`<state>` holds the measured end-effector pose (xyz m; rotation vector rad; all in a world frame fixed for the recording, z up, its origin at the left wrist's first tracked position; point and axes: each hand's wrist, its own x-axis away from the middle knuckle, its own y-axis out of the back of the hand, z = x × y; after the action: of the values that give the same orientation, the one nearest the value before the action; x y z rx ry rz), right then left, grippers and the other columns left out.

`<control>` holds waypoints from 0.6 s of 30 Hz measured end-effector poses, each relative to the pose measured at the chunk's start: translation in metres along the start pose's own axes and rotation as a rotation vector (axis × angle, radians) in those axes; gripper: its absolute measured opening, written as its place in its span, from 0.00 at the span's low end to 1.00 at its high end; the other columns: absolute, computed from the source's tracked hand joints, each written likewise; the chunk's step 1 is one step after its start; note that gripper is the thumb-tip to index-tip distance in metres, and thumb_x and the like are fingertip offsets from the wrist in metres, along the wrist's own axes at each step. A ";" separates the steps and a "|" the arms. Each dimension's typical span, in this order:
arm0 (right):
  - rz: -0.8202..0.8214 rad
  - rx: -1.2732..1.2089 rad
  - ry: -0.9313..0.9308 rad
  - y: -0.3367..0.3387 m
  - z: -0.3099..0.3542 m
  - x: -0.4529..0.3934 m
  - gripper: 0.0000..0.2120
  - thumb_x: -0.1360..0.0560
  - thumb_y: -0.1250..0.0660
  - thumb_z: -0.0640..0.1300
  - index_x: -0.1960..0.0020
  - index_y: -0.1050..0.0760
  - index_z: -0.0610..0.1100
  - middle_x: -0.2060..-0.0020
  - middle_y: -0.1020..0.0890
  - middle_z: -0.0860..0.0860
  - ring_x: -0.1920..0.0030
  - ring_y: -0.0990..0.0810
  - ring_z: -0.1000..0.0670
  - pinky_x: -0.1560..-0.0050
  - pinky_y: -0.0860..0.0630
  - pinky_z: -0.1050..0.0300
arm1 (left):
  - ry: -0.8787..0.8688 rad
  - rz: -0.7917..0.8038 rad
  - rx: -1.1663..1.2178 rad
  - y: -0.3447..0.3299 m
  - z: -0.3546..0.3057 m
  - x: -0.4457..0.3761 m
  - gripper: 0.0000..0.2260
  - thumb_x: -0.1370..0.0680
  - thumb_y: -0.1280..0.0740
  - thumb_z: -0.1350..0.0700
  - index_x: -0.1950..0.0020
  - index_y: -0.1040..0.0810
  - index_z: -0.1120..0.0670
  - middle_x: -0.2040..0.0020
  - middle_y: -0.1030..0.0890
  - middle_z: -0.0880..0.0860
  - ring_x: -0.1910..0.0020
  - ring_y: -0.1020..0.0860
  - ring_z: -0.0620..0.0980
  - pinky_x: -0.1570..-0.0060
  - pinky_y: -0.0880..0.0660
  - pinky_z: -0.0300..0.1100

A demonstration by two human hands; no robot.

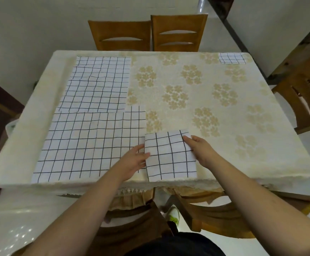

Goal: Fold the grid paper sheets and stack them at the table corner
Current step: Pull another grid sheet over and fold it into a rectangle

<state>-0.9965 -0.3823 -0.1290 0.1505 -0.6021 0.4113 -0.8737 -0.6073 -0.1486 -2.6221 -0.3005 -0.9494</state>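
A folded grid paper sheet (170,157) lies at the table's near edge, in front of me. My left hand (134,160) grips its left edge, thumb on top. My right hand (198,147) holds its upper right edge, fingers laid over the paper. Two large unfolded grid sheets cover the left side: one near (87,146), one far (98,84). A small folded grid sheet (232,58) rests at the far right table corner.
The table (224,100) wears a cream cloth with flower prints. Two wooden chairs (148,33) stand at the far side, another chair (302,89) at the right, and one chair (215,213) is tucked under the near edge.
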 end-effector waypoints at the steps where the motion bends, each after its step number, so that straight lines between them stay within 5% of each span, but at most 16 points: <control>1: -0.009 0.037 -0.010 0.003 -0.004 -0.004 0.11 0.23 0.33 0.53 0.45 0.23 0.48 0.52 0.15 0.47 0.49 0.17 0.43 0.42 0.24 0.47 | -0.007 -0.014 -0.017 -0.002 0.001 -0.003 0.22 0.23 0.31 0.61 0.31 0.32 0.52 0.43 0.21 0.57 0.44 0.21 0.55 0.43 0.24 0.47; 4: -0.038 0.154 -0.062 0.011 -0.013 -0.013 0.29 0.25 0.31 0.55 0.29 0.32 0.44 0.37 0.22 0.45 0.43 0.20 0.45 0.41 0.23 0.47 | -0.038 -0.086 -0.115 -0.005 -0.002 -0.011 0.24 0.24 0.29 0.59 0.29 0.31 0.50 0.39 0.24 0.60 0.43 0.22 0.55 0.43 0.24 0.45; 9: -0.009 0.283 -0.112 0.029 -0.013 -0.025 0.40 0.28 0.27 0.56 0.23 0.43 0.49 0.28 0.32 0.43 0.35 0.28 0.44 0.37 0.28 0.47 | -0.166 -0.211 -0.409 -0.015 -0.019 -0.020 0.16 0.24 0.29 0.53 0.37 0.24 0.47 0.44 0.22 0.54 0.49 0.23 0.44 0.56 0.26 0.36; 14: 0.030 0.346 0.063 0.040 0.012 -0.034 0.24 0.29 0.25 0.50 0.34 0.24 0.48 0.39 0.24 0.47 0.36 0.27 0.47 0.42 0.29 0.53 | -0.364 -0.234 -0.694 -0.025 -0.047 -0.033 0.14 0.26 0.27 0.52 0.41 0.20 0.47 0.51 0.20 0.49 0.52 0.22 0.42 0.55 0.27 0.34; 18: -0.056 0.354 0.255 0.051 0.030 -0.034 0.13 0.26 0.27 0.48 0.42 0.19 0.50 0.55 0.20 0.53 0.55 0.22 0.53 0.59 0.29 0.67 | -0.589 -0.363 -0.894 -0.035 -0.068 -0.044 0.14 0.25 0.28 0.58 0.41 0.19 0.48 0.51 0.17 0.50 0.52 0.21 0.45 0.46 0.26 0.38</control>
<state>-1.0591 -0.3548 -0.1230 0.4449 -0.2697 0.4716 -0.9570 -0.6039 -0.1199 -3.7538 -0.6221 -0.3993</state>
